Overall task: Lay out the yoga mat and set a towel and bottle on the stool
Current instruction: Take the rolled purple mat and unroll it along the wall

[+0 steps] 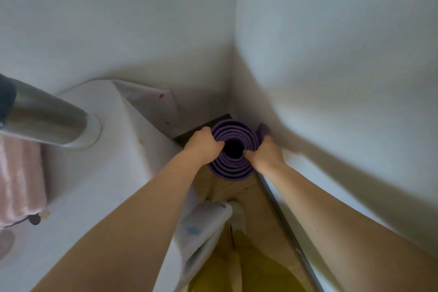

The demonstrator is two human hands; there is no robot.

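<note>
Nearest: person's yellow trousers [246,275] and a white-socked foot [238,214] on pale wooden floor [263,199], in a narrow gap. Both bare forearms reach down and forward.

Left hand [205,146] clamps the left rim of a rolled purple foam yoga mat [231,168]; fingers hooked over the top edge into the coils. Right hand [266,152] closed on the right rim, fingers tucked toward the dark hollow core. Mat stands on end in the corner, spiral end facing up, loose outer flap showing beside the right hand.

Left of the gap: white-covered surface [94,173] carrying a brushed-steel bottle [47,121] with dark cap, and just beside it a folded pink striped towel [21,180].

Beyond: dark floor patch behind the mat, then two white walls [331,54] meeting at the corner.
</note>
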